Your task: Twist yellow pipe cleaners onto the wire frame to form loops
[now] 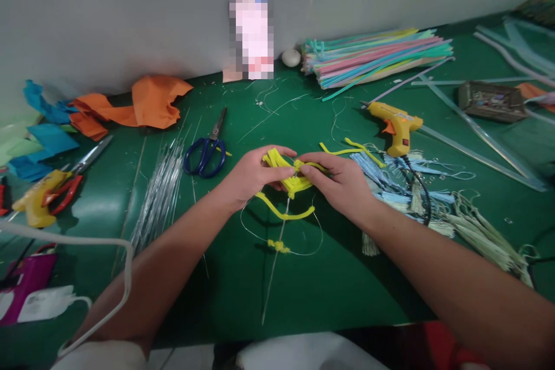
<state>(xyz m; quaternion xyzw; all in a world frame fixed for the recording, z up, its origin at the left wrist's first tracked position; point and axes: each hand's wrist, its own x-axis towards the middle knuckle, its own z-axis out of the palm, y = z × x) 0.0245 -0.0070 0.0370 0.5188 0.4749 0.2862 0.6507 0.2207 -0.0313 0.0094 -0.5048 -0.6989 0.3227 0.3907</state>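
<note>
Yellow pipe cleaners (300,184), bent and bunched together, are held between my two hands above the green table. My left hand (260,173) grips the bunch from the left, thumb across its front. With fingers pinched, my right hand (336,176) holds its right side near a small knot. A thin wire stem (272,277) runs down from the bunch toward me. Below it hang a loose curved yellow strand (281,211) and a wire loop carrying a small yellow twisted piece (278,246). Cut yellow pieces (366,150) lie beyond my right hand.
Blue-handled scissors (205,153) and silvery wires (158,202) lie left. On the right are a yellow glue gun (395,124), tassels (433,208) and glue sticks (481,144). Coloured pipe cleaners (377,58) lie behind. A white cable (125,277) crosses my left arm. Orange paper (156,101) sits back left.
</note>
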